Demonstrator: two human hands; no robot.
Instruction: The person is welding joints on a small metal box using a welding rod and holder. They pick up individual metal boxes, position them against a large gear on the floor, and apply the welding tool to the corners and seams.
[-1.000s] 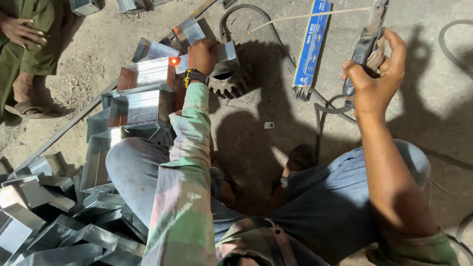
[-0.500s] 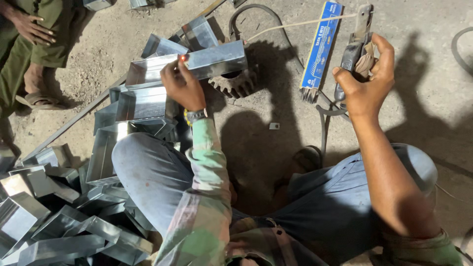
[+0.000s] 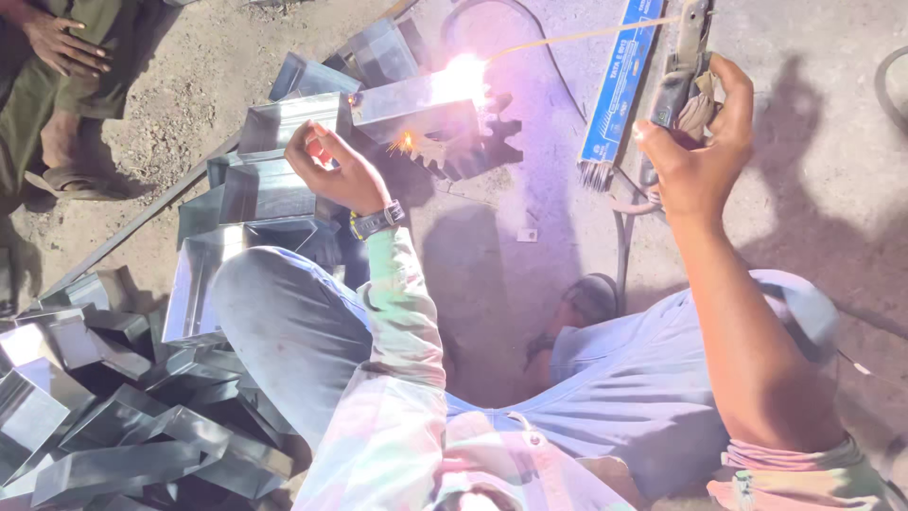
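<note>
One arc now burns where half a second ago none did.
Your left hand (image 3: 331, 170) steadies the metal channel (image 3: 416, 104); your right hand (image 3: 695, 156) grips the electrode holder (image 3: 683, 66), its rod (image 3: 577, 36) touching the channel's end.

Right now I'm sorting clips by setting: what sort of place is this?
Likely a small metal workshop floor: a bright welding arc, piled sheet-metal channels, and a gear on dusty ground.

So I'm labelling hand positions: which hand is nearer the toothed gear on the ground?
Left. The left hand rests on the metal channel pieces just beside the gear; the right hand holds the electrode holder farther off to its right.
</note>
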